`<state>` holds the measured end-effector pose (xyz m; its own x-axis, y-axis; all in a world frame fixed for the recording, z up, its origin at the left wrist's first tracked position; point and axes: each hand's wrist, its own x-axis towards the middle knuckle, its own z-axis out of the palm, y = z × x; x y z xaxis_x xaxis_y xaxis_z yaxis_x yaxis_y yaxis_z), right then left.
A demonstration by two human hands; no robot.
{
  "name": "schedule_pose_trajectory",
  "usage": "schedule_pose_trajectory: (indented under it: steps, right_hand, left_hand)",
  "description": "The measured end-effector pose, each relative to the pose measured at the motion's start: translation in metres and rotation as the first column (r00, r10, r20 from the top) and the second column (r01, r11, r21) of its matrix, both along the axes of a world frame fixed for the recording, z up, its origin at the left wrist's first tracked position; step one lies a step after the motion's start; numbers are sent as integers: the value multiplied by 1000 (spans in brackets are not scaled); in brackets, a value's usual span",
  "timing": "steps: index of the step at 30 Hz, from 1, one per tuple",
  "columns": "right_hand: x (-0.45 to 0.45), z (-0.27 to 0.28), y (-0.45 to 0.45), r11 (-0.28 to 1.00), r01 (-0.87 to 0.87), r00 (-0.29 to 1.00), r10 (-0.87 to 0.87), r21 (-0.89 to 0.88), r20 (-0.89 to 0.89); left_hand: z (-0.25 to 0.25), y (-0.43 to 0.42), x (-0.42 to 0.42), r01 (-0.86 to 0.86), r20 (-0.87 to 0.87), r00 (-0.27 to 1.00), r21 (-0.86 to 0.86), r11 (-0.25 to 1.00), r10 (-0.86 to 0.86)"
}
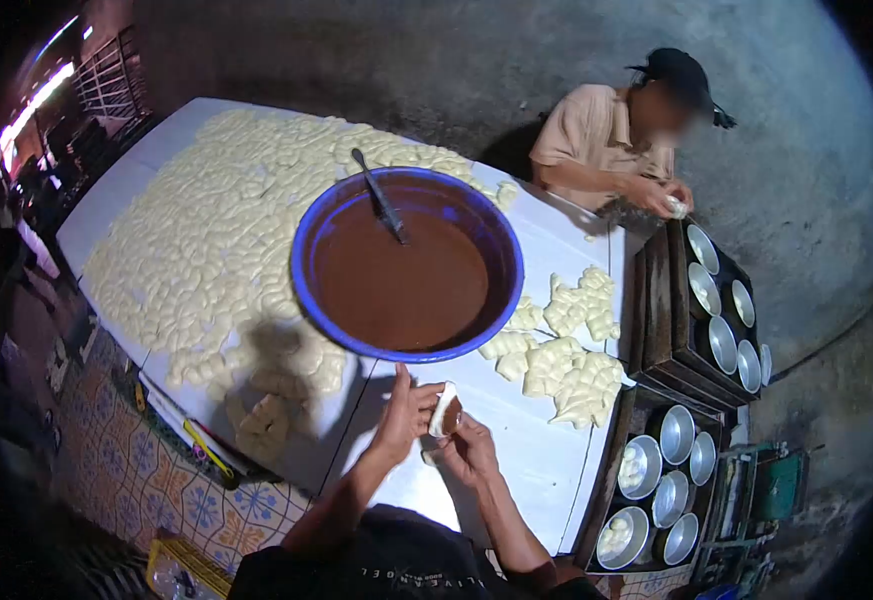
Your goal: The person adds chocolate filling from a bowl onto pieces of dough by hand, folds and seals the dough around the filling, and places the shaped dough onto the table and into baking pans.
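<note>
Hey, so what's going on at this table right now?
The person's left hand and right hand hold a piece of dough with brown filling on it, just below a blue basin of brown mixture. Many pale dough pieces cover much of the table. Across from them, a co-worker handles another piece beside round metal pans.

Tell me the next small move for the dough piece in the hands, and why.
Probably fold the dough piece over its brown filling: the filling looks exposed, and the left hand and right hand both hold the piece.
</note>
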<state>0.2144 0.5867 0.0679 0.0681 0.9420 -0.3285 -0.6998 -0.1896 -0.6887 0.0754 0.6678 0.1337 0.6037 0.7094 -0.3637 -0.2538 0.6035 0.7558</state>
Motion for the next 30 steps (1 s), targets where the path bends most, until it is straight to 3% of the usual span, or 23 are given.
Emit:
schedule_pose_trajectory:
  steps: [2, 3, 4, 5, 6, 7, 8, 10, 12, 13, 14, 16, 18, 20, 21, 23, 24, 25, 26, 27, 28, 29, 30]
  right_hand:
    - [-8, 7, -9, 983, 180, 979, -183, -32, -94]
    - [-11, 5, -13, 978, 185, 918, -207, 97, 339]
    - [-12, 4, -17, 968, 129, 669, -246, 217, 701]
    - [-15, 14, -25, 973, 44, 582, -209, 227, 786]
    - [-12, 17, -30, 965, -95, 155, -227, 243, 961]
    - [-11, 22, -35, 949, -163, 124, -252, 271, 960]
    - [-7, 28, -37, 926, -232, 92, -284, 298, 954]
    - [-1, 30, -38, 914, -241, 160, -293, 325, 943]
    - [-5, 38, -36, 923, 146, 688, -352, 355, 634]
    - [-1, 37, -33, 892, 156, 642, -418, 424, 642]
    - [4, 29, -34, 903, 120, 739, -358, 412, 570]
    - [-2, 43, -38, 912, -42, 645, -286, 407, 709]
    - [-10, 42, -44, 914, -83, 619, -266, 398, 739]
    - [-3, 28, -51, 973, -118, 603, -89, 198, 793]
    - [0, 21, -53, 974, -130, 545, -87, 187, 834]
    - [-9, 24, -53, 988, -78, 582, -62, 131, 811]
    - [-15, 28, -52, 996, -30, 614, -44, 79, 788]
    - [-15, 8, -50, 974, -87, 560, -126, 209, 819]
    - [-10, 12, -51, 984, -177, 605, 89, 26, 792]
    - [-3, 19, -50, 933, -339, 763, 349, -124, 543]
    - [5, 24, -49, 829, -520, 804, 556, -204, 211]
    - [11, 20, -47, 692, -716, 696, 718, -93, -15]
    - [11, 15, -47, 694, -714, 698, 716, -95, -19]
  left_hand:
    - [-8, -27, 6, -135, -187, 971, 89, 987, 150]
    - [-10, -35, 6, -148, -285, 943, 112, 983, 174]
    - [-11, -44, 10, -198, -212, 953, 93, 976, 214]
    - [-16, -50, 8, -129, -251, 947, 276, 952, 201]
    - [-22, -56, 5, -43, -293, 937, 446, 894, 190]
    - [-29, -60, 3, -38, -290, 939, 445, 895, 184]
    - [-28, -62, 1, -18, -313, 919, 575, 818, 240]
    - [-25, -63, -6, 132, -393, 884, 729, 672, 253]
    - [-6, -68, -10, 60, -293, 939, 657, 751, 181]
    - [-12, -69, -9, 59, -293, 939, 657, 752, 182]
    - [-24, -71, -6, -15, -199, 964, 614, 789, 174]
    - [-28, -71, -9, -89, -105, 979, 558, 825, 176]
    - [-20, -69, -13, 4, -200, 979, 210, 978, 39]
    - [-45, -77, -9, -102, -124, 984, 211, 972, 130]
    - [-45, -82, -8, -130, -153, 972, 282, 951, 179]
    - [-50, -87, -9, -149, -182, 958, 349, 925, 223]
    - [-55, -88, -10, -151, -168, 947, 522, 840, 274]
    - [-58, -88, -12, -146, -141, 936, 676, 722, 322]
    - [-56, -87, -19, -142, -144, 937, 674, 725, 318]
    - [-48, -87, -28, -91, -102, 976, 615, 783, 193]
    - [-39, -88, -37, -30, -49, 996, 554, 832, 69]
    - [-30, -89, -42, 4, 78, 996, 394, 919, -38]
    - [-35, -88, -43, 7, 76, 996, 390, 921, -40]
